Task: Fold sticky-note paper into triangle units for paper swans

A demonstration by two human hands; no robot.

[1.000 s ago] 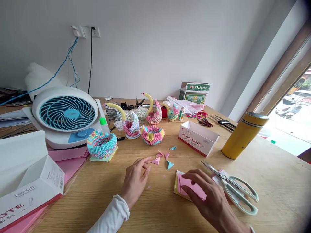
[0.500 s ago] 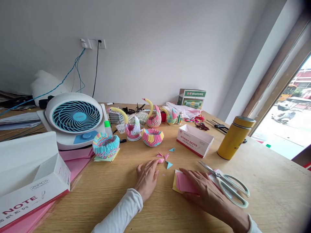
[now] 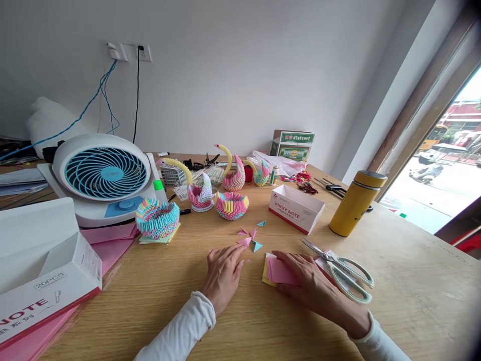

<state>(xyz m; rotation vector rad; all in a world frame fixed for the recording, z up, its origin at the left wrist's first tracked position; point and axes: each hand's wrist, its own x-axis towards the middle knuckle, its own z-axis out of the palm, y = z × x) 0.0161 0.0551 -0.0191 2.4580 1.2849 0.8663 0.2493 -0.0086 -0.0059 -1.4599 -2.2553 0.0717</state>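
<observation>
My left hand lies palm down on the table, fingers stretched out. Its fingertips are close to a small cluster of folded paper triangles, a pink triangle nearest and a blue triangle beside it. My right hand rests flat over a small stack of pink and yellow paper notes, covering its right part. Scissors with pale handles lie slightly apart just right of that hand, on top of a printed packet. Whether my right fingertips touch only the top sheet cannot be seen.
A sticky note box and a yellow flask stand behind the scissors. Paper bowls and paper swans sit farther back. At left are a white fan and a large open box over pink sheets.
The whole view has shifted a little, so things sit slightly left and higher. Both hands keep nearly the same places on the table and the notes.
</observation>
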